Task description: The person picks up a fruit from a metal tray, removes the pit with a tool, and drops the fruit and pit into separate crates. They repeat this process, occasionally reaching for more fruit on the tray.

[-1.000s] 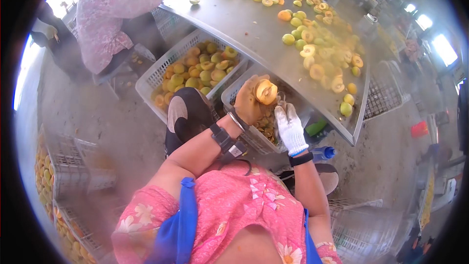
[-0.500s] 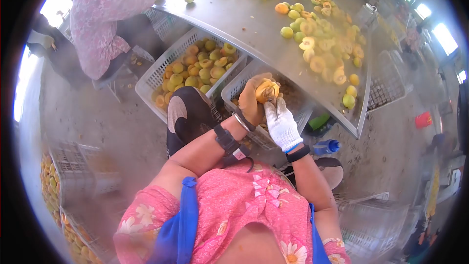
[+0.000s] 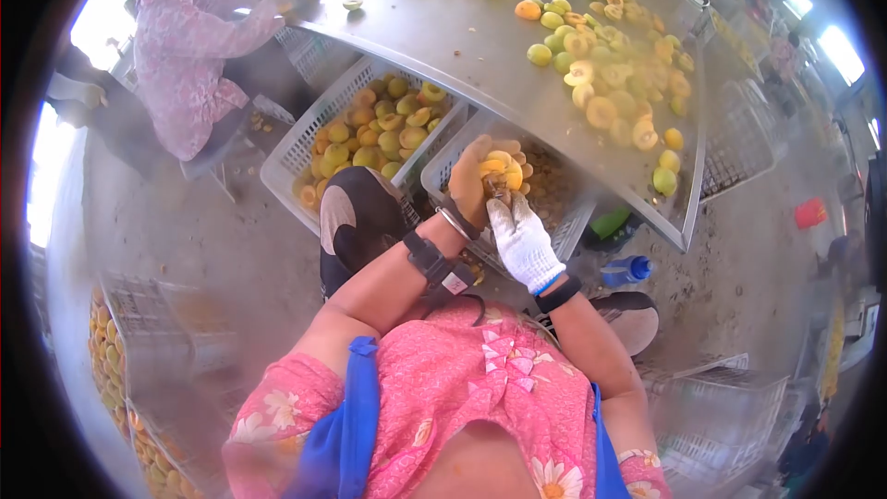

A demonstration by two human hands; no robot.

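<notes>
My left hand [image 3: 469,187], in what looks like a tan glove, curls around a split yellow apricot [image 3: 499,164], held above a white crate [image 3: 438,169] at the table's edge. Against the fruit's lower side, my right hand [image 3: 525,238], in a white knit glove with soiled fingertips, is closed in a pinch. Something small and dark shows between its fingertips and the fruit; I cannot make out what it is. Brownish bits lie in the crate below. To the left, another crate [image 3: 277,166] is full of whole and cut apricots [image 3: 374,125].
On the metal table [image 3: 434,46] lie many halved apricots [image 3: 601,83]. A person in a pink patterned top [image 3: 180,65] works at the far left. A blue bottle [image 3: 626,271] lies right of my hands, and a red container [image 3: 810,213] stands farther right. Stacked crates [image 3: 157,333] stand lower left.
Both hands have shifted slightly left with the apricot. The fruit now shows more parted yellow flesh, and my left fingers have turned around it. The view has tilted a little.
</notes>
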